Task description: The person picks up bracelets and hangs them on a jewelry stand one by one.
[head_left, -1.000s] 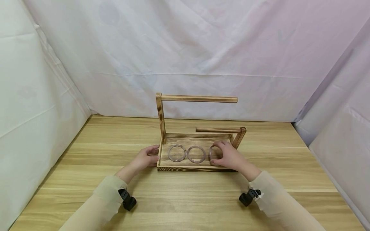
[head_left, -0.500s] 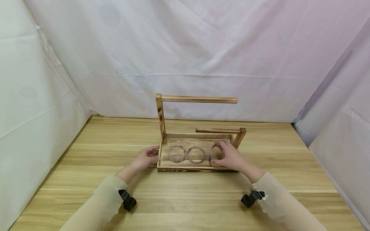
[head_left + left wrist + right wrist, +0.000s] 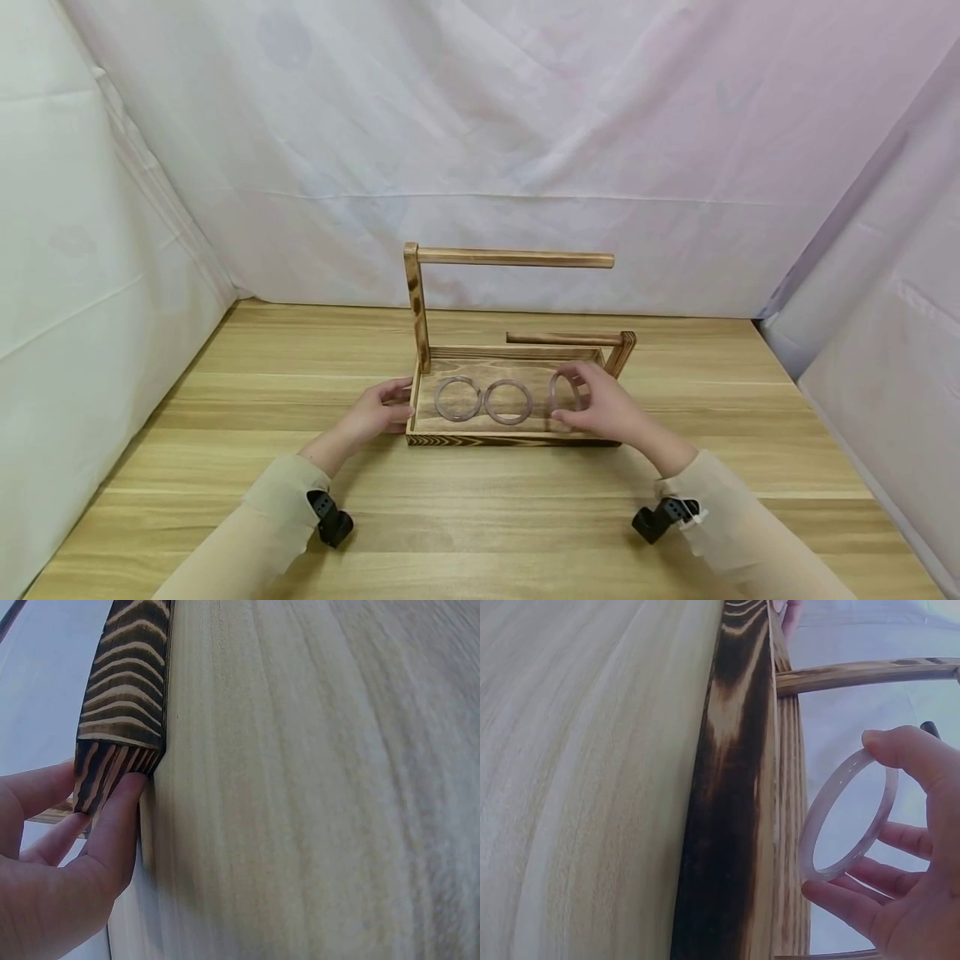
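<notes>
My right hand pinches a pale translucent bangle between thumb and fingertips, over the right part of a wooden tray stand. The bangle stands tilted on edge, seen through from the side in the right wrist view. Two similar bangles lie side by side on the tray floor, the left one close against the middle one. At the tray's left end my left hand rests with thumb and fingertips against the striped end wall.
A tall post at the tray's left carries a long horizontal bar reaching right. From a shorter post at the right, a lower bar points left. White cloth hangs behind and beside the wooden table.
My right hand has shifted slightly right with the bangle, widening the space to the middle bangle. My left hand and the two lying bangles stay about where they were.
</notes>
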`<move>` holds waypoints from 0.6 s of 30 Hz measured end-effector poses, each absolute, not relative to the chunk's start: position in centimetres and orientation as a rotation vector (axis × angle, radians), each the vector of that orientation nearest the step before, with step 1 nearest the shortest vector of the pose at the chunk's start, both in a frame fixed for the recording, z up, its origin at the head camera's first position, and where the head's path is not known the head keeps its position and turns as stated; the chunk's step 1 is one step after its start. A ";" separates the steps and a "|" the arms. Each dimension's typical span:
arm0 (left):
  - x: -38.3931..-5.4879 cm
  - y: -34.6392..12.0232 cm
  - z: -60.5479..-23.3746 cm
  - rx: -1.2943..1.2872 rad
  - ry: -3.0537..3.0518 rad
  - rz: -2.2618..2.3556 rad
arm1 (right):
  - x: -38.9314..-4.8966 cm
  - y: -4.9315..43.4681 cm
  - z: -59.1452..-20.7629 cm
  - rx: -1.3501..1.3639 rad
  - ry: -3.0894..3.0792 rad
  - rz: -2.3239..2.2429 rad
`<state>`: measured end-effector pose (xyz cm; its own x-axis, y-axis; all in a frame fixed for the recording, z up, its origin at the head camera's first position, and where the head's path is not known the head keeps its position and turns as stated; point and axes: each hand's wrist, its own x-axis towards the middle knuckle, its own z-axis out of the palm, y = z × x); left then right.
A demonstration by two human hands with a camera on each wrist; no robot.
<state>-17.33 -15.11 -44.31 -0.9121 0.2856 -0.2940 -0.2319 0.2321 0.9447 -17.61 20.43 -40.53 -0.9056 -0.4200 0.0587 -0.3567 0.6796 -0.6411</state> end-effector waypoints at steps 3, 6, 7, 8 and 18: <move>-17.3 -15.1 -44.2 0.046 2.102 1.723 | -17.6 20.6 -40.3 -0.638 2.760 -1.084; -17.4 -15.1 -44.2 0.043 2.104 1.721 | -17.6 20.7 -40.1 -0.631 2.736 -1.115; -17.4 -15.1 -44.2 0.041 2.105 1.722 | -17.5 20.7 -40.1 -0.628 2.725 -1.125; -17.4 -15.1 -44.2 0.039 2.106 1.722 | -17.5 20.7 -40.0 -0.628 2.716 -1.136; -17.4 -15.1 -44.2 0.034 2.101 1.721 | -17.1 20.9 -39.1 -0.600 2.620 -1.242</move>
<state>-17.40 -15.10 -44.19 -0.9104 0.2800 -0.3045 -0.2433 0.2328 0.9416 -17.10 20.93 -39.13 -0.9024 -0.4308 0.0095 -0.2801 0.5697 -0.7726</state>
